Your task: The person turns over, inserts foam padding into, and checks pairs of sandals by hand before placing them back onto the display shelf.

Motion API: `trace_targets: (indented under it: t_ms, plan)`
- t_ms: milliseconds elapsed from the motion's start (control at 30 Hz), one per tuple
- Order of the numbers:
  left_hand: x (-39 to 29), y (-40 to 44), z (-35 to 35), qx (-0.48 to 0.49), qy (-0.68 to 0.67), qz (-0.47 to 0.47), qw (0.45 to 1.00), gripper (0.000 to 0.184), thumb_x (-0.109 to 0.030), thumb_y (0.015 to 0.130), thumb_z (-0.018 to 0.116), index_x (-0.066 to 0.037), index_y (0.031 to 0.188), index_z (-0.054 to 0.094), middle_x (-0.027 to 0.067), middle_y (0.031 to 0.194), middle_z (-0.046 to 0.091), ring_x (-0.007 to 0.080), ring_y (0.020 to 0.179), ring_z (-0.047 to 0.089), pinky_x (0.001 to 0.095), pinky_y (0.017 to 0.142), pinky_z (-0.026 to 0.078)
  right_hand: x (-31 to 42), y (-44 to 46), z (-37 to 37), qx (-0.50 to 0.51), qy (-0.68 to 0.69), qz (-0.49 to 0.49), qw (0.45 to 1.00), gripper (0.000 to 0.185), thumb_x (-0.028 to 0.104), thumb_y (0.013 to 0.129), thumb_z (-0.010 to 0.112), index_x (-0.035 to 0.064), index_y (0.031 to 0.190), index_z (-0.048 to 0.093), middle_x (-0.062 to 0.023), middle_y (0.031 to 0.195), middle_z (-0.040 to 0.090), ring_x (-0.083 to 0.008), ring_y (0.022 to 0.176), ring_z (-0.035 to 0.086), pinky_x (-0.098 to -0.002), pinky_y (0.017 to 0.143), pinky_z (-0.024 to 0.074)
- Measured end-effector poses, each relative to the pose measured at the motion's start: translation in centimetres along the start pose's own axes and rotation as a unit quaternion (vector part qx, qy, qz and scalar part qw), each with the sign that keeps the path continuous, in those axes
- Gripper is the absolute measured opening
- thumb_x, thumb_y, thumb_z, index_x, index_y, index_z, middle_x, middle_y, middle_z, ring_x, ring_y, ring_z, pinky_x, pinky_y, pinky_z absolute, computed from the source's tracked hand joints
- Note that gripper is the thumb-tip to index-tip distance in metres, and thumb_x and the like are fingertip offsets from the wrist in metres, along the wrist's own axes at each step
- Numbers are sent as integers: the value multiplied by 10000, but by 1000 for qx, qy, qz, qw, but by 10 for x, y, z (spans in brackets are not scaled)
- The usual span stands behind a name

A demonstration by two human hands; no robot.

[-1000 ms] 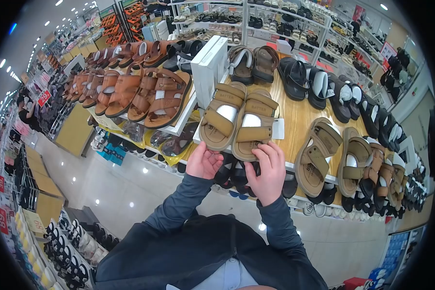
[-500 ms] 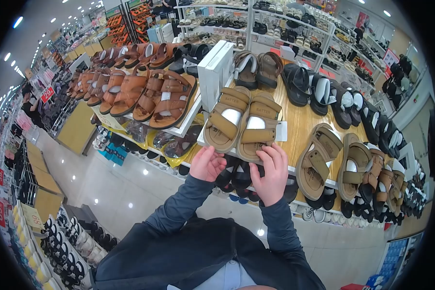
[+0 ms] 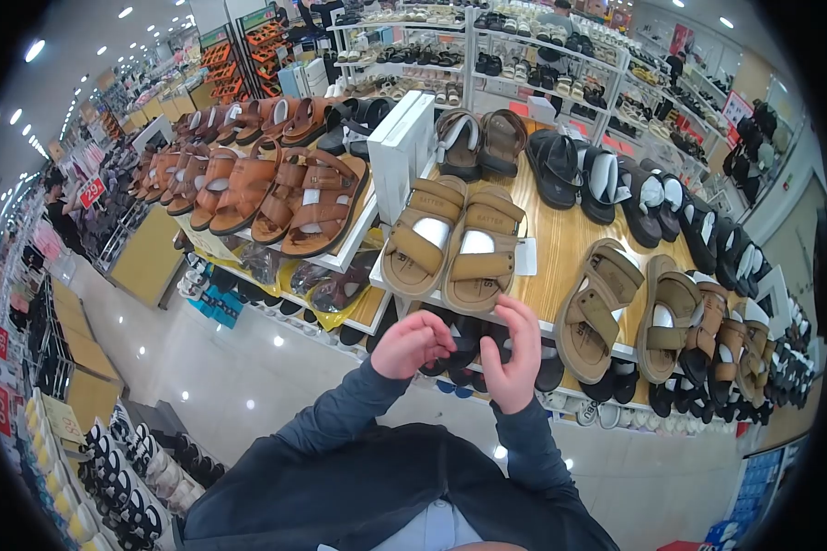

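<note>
A pair of tan sandals, the left sandal (image 3: 424, 236) and the right sandal (image 3: 483, 250), stands side by side at the front edge of the wooden display table (image 3: 549, 241). White paper fills their straps, and a white tag (image 3: 526, 256) hangs at the right one. Just below the toes is my left hand (image 3: 412, 345), fingers loosely curled and apart, holding nothing. My right hand (image 3: 514, 356) is raised beneath the right sandal's toe, thumb and fingers spread, also without anything in it. Its fingertips are close to the sole; contact is hard to judge.
Brown sandals (image 3: 326, 207) line the left side beyond a white upright box (image 3: 402, 142). More tan sandals (image 3: 600, 308) and black sandals (image 3: 558, 168) stand to the right. Dark shoes sit on a lower shelf under the table edge. A glossy floor (image 3: 248, 367) lies to the left.
Both hands have drawn back and down from the tan sandals' toes. The right fingers, earlier at the right sandal's toe, are now lower. The sandals look unmoved on the table.
</note>
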State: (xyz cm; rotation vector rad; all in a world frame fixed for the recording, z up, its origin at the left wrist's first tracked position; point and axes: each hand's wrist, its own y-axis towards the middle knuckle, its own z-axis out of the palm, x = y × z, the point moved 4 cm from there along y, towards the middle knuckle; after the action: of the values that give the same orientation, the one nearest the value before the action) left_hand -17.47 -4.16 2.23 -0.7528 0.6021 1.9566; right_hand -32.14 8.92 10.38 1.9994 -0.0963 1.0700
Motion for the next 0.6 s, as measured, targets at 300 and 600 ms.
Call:
trace_targets:
  t_ms: [300, 600]
  plan:
    - [39, -18, 39, 66, 122, -95, 986, 385, -116, 981, 622, 7, 1340, 560, 62, 1208, 641, 176, 1182, 598, 339, 1016, 494, 0, -36, 27, 54, 243, 98, 964, 264, 53, 1010, 439, -63, 1123, 648, -158, 1165, 685, -251, 1107, 657, -356, 984, 509]
    - [52, -33, 34, 123, 179, -91, 972, 438, -111, 995, 606, 21, 1398, 496, 110, 1345, 589, 205, 1264, 570, 383, 1086, 454, -15, -74, 43, -1, 241, 161, 957, 173, 22, 967, 523, -29, 1042, 671, -118, 1035, 723, -197, 936, 682, -308, 849, 537]
